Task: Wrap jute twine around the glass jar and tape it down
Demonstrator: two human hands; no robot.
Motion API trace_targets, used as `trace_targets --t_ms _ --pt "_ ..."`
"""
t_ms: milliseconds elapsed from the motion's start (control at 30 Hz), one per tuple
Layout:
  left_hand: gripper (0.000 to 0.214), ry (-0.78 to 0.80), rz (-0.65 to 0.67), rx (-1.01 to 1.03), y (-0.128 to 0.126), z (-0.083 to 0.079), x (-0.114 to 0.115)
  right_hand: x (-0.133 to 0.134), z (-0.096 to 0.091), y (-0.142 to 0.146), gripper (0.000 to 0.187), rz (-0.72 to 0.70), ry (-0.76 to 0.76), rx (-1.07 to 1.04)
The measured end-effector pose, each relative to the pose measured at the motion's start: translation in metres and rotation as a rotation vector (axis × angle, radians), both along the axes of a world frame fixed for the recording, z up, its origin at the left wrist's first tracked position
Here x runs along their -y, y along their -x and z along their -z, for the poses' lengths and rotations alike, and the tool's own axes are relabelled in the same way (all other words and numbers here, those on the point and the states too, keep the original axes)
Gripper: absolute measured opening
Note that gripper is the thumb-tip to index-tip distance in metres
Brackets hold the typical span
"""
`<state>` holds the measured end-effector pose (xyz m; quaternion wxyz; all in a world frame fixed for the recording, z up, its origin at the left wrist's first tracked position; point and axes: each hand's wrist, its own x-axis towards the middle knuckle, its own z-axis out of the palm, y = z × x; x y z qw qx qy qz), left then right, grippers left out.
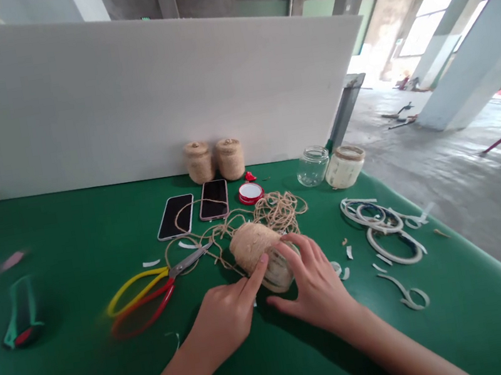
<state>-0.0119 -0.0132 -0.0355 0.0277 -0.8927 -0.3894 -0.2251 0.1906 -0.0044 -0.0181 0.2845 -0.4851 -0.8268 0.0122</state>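
Note:
A glass jar (276, 272) lies tilted on its side in front of me, its far part wrapped in twine (252, 241). My left hand (232, 311) presses its extended index finger against the jar at the edge of the wrapping; its other fingers are curled under and partly hidden. Over the right side of the jar curve the fingers of my right hand (314, 275), gripping it, with the thumb low at the near side. Loose twine (280, 208) lies tangled just behind the jar and trails left toward the scissors (170, 282), which have one yellow and one red handle.
Two twine-wrapped jars (199, 162) stand by the white panel (122, 100). Two phones (176, 217) and a red-rimmed lid (251, 192) lie behind the twine. At right are a clear jar (312, 167), a whitish jar (345, 167) and tape rolls (395, 244); a utility knife (22, 315) lies left.

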Motion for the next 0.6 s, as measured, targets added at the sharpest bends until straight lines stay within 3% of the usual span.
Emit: trace_targets --t_ms 100,367,600 --pt "0.061 -0.023 -0.004 -0.006 -0.0009 -0.0017 0.0 0.0006 0.0004 0.0016 0.067 -0.011 0.046 -0.034" --pt "0.056 -0.149 0.06 0.043 -0.001 -0.0087 -0.0023 0.003 -0.0048 0.002 0.069 -0.004 0.214 -0.193" --pt "0.053 -0.207 0.041 0.049 -0.0019 -0.009 -0.0016 0.0 -0.0072 0.002 0.065 0.002 0.295 -0.332"
